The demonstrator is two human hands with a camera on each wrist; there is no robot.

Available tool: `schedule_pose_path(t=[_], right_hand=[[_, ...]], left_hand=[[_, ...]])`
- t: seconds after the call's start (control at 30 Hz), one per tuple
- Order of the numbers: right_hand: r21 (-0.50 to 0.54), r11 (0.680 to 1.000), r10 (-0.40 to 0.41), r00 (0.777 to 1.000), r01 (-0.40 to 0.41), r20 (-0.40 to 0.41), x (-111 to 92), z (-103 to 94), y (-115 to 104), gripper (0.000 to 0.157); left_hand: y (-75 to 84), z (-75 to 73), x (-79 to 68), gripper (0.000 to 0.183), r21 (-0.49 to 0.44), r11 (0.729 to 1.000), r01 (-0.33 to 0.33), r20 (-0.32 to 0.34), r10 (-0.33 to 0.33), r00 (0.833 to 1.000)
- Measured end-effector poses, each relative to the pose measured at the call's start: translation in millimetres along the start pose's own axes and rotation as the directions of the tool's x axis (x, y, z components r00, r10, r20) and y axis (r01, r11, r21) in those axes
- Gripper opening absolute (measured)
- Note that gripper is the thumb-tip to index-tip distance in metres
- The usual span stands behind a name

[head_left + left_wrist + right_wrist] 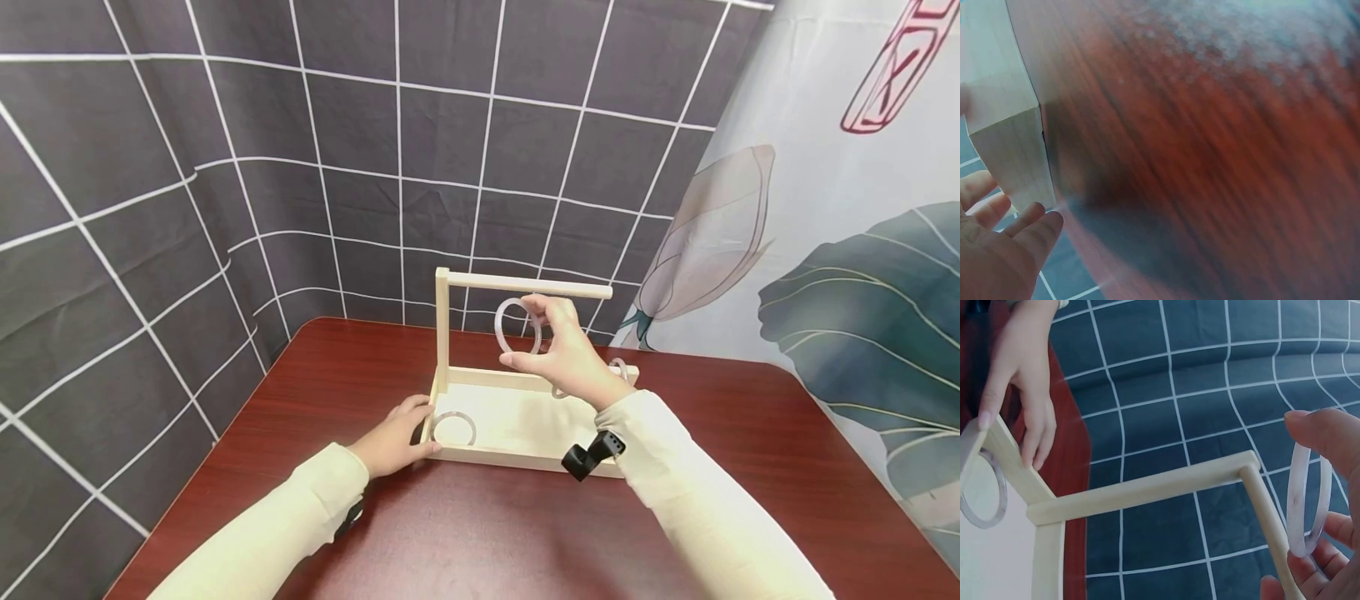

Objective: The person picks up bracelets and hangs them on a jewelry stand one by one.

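Observation:
My right hand (566,354) pinches a pale translucent bangle (1298,500) between thumb and fingers. It holds the bangle upright, just below the rod (525,284) of a light wooden display stand (442,333). In the right wrist view the bangle appears apart from the rod's free end. My left hand (393,439) touches the left end of the stand's tray base (495,455), thumb at the front corner and fingers extended along the side. A second bangle (454,414) lies at the tray's left end. Another bangle (619,367) is partly hidden behind my right wrist.
The stand is on a reddish-brown table (360,358). Dark grid-patterned cloth (360,208) hangs behind and to the left. A white curtain with flower prints (750,275) hangs at the right. The rod projects rightward from a single post.

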State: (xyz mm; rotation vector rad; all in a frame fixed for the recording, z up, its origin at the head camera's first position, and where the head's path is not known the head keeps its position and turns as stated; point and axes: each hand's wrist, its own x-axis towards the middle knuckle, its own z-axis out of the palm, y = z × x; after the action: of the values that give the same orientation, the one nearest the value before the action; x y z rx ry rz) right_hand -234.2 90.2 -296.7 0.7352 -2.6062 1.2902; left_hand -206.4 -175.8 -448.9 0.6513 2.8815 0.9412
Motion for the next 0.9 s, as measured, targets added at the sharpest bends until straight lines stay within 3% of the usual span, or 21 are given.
schedule_pose_path(t=[0.47, 0.9], right_hand=[[0.081, 0.996, 0.046, 0.997, -0.04, -0.063, 4, -25.9, 5, 0.072], [0.094, 0.992, 0.1, 0.989, -0.089, -0.111, 3, -50.2, 12, 0.073]], left_hand=[[-0.9, 1.1, 0.2, 0.061, -0.007, 1.0, 0.001, -0.003, -0.001, 1.0], [0.2, 0.7, 0.3, 0.061, -0.006, 1.0, 0.003, 0.004, -0.003, 1.0]])
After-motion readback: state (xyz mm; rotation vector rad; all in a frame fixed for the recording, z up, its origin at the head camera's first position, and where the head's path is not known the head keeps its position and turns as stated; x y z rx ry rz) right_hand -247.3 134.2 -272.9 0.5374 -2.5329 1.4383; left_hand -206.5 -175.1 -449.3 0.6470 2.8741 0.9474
